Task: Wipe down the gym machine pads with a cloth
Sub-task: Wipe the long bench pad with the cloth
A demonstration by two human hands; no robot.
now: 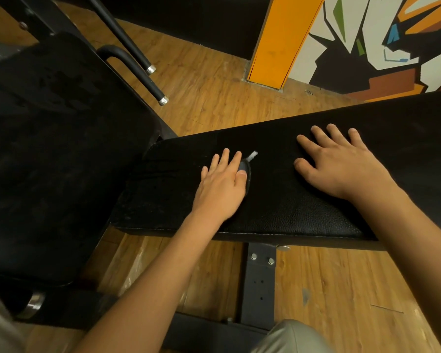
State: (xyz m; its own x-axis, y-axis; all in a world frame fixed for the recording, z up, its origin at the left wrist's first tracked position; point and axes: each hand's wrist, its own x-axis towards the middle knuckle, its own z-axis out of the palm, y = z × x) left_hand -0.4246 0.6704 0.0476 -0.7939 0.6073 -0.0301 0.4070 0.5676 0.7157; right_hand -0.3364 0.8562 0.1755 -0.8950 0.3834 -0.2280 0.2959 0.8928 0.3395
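Cloth [247, 171] under left hand [220, 186] near pad [278, 212] end, right hand [341, 164] flat

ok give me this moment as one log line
step: wipe bench pad | left hand: flat, pressing dark cloth on pad | right hand: flat on pad, no cloth

- Bench pad [278, 212]: black, with a pebbled leather grain.
- Second pad [49, 149] on the left: black, faintly mottled.
- Small piece [247, 165] on the bench pad: dark grey with a white tip.
- Floor [214, 98]: orange-brown wood-grain planks.
- Pillar [283, 39]: bright orange.
- Wall mural [367, 47]: angular shapes in white, black, orange, green, blue and brown.
- Handles [148, 82]: black with silver end caps.
- Frame post [261, 276]: dark grey, silver bolts.
- Trousers [290, 337]: grey-beige.
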